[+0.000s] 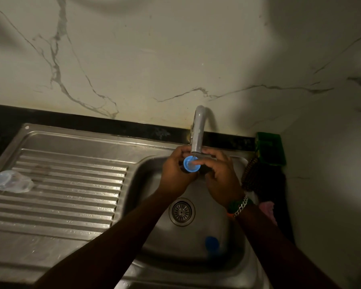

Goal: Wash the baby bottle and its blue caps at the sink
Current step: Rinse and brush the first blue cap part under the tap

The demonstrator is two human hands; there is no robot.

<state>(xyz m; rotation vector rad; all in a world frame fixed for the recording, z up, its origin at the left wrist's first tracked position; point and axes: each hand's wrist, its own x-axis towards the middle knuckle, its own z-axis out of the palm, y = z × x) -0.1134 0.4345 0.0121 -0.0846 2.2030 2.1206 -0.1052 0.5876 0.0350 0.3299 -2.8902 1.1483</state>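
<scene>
A person's left hand (176, 174) grips a blue cap (191, 163) from the side, open face up, directly beneath the spout of the tap (198, 130). The right hand (219, 176) meets it from the other side, its fingers (204, 162) curled onto the cap's rim and inside. Whether water is running cannot be told in the dim light.

Both hands work above the basin of the steel sink (154, 207). A wet, smooth cap pinched at its edge could slip and drop into the basin. It could come to rest on the drain strainer (181, 211) just below.

A second blue cap (212, 245) lies on the basin floor at the near side, well apart from the hands and apparently still to be washed. The clear baby bottle (13, 182) lies on its side on the ribbed draining board (71, 195) at far left. On that surface it may roll.

A green box (271, 148) stands at the back right corner of the dark desk (50, 117). A dark bundle, too murky to identify, sits just beside the sink's right edge. A chain bracelet (241, 206) circles the right wrist. Nothing blocks the reach to the bottle or the second cap.
</scene>
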